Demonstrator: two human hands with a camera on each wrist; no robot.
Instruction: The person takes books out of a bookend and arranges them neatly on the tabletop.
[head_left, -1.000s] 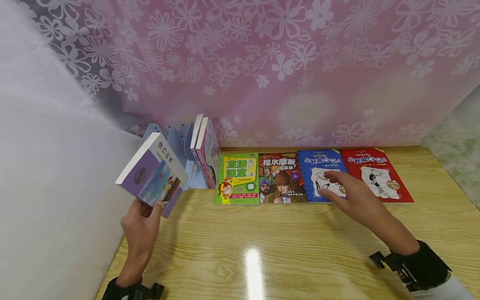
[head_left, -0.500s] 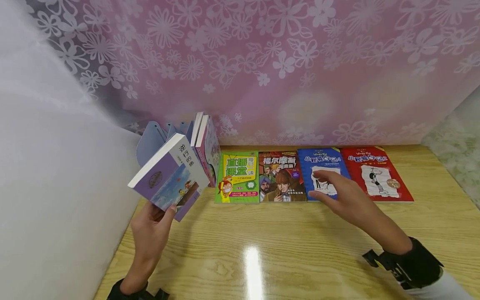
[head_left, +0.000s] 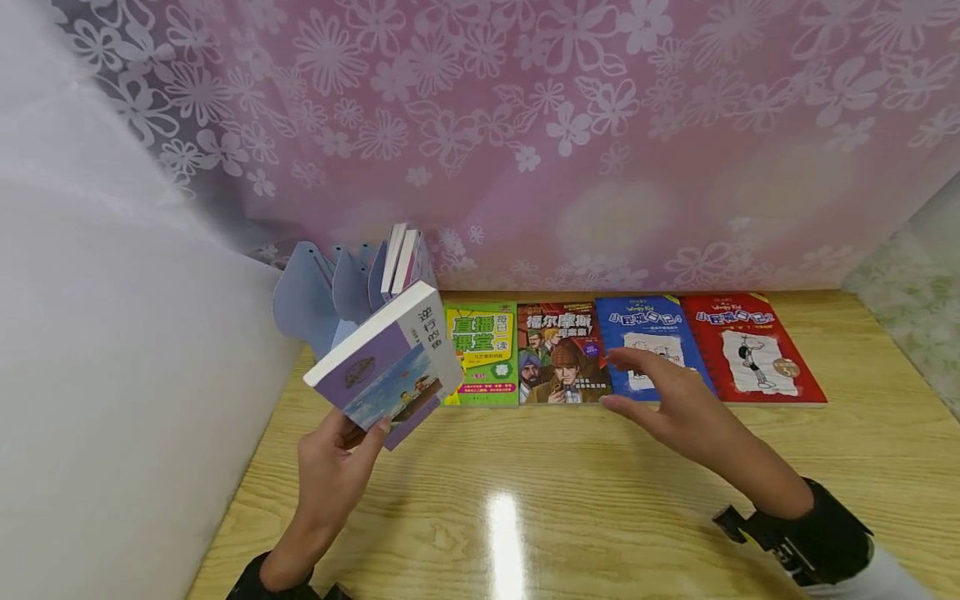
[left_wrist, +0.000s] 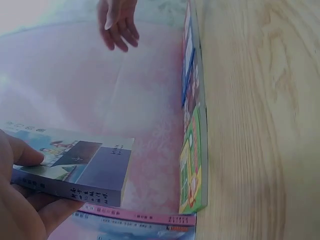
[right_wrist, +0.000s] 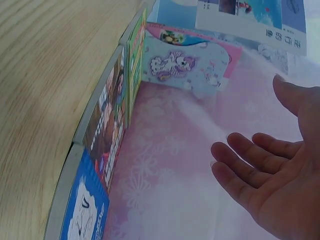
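A thick purple and white paperback book (head_left: 397, 362) is held up over the table by my left hand (head_left: 337, 467). The thumb lies on its front cover and the fingers curl round behind, as the left wrist view shows at the spine (left_wrist: 70, 190). My right hand (head_left: 682, 408) holds nothing. Its fingers and thumb are spread apart in the right wrist view, palm (right_wrist: 285, 200) showing. In the head view it hovers over the lower part of a blue comic-style book (head_left: 652, 333), with fingertips near a detective-cover book (head_left: 562, 354).
A green book (head_left: 487, 358), partly hidden by the held book, and a red book (head_left: 757, 350) complete the flat row. Behind stands a light-blue book rack (head_left: 303, 292) with upright books (head_left: 405, 254) at its right end. A white wall (head_left: 112, 375) borders the left.
My left hand has carried the purple book rightward, away from the rack and partly over the green book. My right hand has drifted left over the blue book, still empty.
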